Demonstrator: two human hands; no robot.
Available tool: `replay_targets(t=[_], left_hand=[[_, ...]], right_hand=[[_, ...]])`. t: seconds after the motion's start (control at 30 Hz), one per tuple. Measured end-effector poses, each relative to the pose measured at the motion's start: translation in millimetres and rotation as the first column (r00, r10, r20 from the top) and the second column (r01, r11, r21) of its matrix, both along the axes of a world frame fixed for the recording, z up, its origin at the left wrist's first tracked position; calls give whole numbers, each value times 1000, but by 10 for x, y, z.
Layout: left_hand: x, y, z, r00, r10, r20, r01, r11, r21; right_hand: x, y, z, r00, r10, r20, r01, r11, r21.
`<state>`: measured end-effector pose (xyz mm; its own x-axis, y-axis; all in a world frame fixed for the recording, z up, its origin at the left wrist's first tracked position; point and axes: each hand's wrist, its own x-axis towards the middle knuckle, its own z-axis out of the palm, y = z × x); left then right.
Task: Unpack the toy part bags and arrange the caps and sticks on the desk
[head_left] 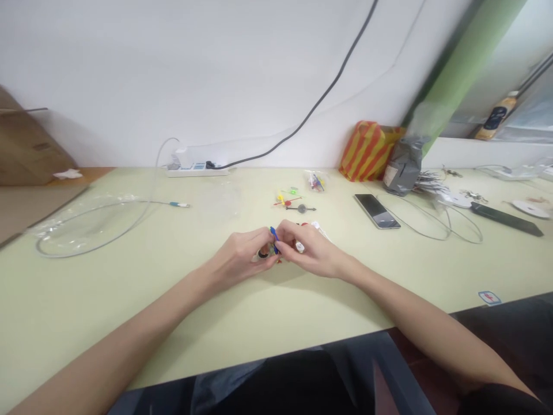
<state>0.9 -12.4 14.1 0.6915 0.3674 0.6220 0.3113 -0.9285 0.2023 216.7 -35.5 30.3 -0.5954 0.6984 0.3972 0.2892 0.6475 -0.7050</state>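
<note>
Over the middle of the table, my two hands meet fingertip to fingertip. My right hand (311, 251) pinches a small blue plastic arrow (274, 233) between thumb and fingers. The fingers of my left hand (244, 252) are closed against the same blue piece from the other side; bits of black and red show between the hands, too small to name. Just beyond lie loose arrow-shaped pointers: a black one (301, 208), a red one (288, 202), a yellow one (281, 199) and a green one (294, 191). Small white and red pieces are partly hidden behind my right hand.
Behind the pointers lies a clear bag (316, 181) of coloured pieces. A phone (377, 211) and a grey bag (404, 165) are to the right, near a striped bag (367, 151). On the left, a white cable (125, 230) loops before a power strip (194, 171) and cardboard (32, 144).
</note>
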Motion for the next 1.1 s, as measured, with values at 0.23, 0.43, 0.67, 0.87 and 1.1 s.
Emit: replay_targets(t=[0.23,0.43,0.67,0.87,1.1], left_hand=[[-65,58,16,1000,0,7,-1,997,74],[-91,114,-27,998,58,10,-59,988,145],[-66,108,-24,999,45,12,-46,980,194],[-78,127,-55,998,55,2,-54,981,184],[-75,120,-51,998,63,-1,-61,982,179]], right_hand=[[245,237,78,987,-140,-79,136,989,-60],[833,737,27,483,-749,454,672,649,357],[1083,797,68,416,-430,802,583,803,128],[1152,763,164,546,-349,762,554,833,-15],[1142,817,118,591,-273,759,497,864,-76]])
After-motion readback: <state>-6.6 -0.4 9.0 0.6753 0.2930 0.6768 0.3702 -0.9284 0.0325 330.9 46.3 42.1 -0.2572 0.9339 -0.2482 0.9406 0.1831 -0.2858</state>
